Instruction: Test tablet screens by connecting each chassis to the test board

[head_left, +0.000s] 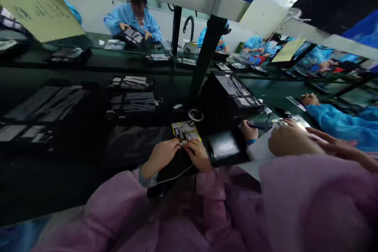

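My left hand and my right hand meet at the near edge of a small yellow-bordered circuit board lying on the dark bench. Both hands have their fingers curled and pinched together on a tiny part at the board's edge that I cannot make out. Pink sleeves cover both my arms. A thin white cable runs under my wrists. A roll of tape lies just beyond the board.
A black tray of parts stands right of a black post. More trays lie at left. A co-worker's hand and pink-sleeved arm are close at my right. People in blue coats work across the bench.
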Motion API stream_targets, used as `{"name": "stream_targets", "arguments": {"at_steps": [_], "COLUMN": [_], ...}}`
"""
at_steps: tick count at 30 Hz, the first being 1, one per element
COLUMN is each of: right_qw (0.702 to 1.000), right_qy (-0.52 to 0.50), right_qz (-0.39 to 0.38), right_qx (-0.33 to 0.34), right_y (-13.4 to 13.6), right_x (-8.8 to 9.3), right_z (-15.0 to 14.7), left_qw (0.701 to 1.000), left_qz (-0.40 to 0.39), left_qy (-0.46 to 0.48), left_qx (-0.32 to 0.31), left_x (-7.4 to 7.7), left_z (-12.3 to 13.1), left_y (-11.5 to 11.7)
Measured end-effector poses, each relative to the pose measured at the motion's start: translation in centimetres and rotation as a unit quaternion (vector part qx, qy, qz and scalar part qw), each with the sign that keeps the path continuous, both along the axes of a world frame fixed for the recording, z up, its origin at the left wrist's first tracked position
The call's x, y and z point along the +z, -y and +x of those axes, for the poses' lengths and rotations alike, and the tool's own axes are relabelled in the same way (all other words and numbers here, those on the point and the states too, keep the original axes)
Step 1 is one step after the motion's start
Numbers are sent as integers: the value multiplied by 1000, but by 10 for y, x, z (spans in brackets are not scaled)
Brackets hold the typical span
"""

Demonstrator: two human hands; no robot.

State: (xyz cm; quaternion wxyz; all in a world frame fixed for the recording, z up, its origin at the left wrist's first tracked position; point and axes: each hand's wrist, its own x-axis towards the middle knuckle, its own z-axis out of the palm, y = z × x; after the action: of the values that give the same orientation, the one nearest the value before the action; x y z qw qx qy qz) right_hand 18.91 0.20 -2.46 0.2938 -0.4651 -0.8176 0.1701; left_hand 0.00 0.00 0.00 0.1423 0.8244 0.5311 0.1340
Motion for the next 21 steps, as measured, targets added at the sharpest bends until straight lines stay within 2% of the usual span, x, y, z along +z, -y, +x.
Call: {"name": "stream_targets", "arguments": {"at_steps": [3,6,18,21], "right_qw": [1000,999,1000,1000], "right_qy": [16,28,25,21], "right_qz": [11,25,10,-3], "right_qx": [-19,-22,5,7], "right_y": [0,2,6,7], "right_x": [2,4,4,4], "right_z": [-4,-6,-6,-2], "left_qw": [999,997,996,995], "left_qz": [44,44,-21,-32], "left_qy": [0,32,89,91], "left_qx": [-33,-46,10,13], "left_x": [5,5,-12,-11], "left_z": [4,11,32,33], "left_y": [6,9,7,10]}}
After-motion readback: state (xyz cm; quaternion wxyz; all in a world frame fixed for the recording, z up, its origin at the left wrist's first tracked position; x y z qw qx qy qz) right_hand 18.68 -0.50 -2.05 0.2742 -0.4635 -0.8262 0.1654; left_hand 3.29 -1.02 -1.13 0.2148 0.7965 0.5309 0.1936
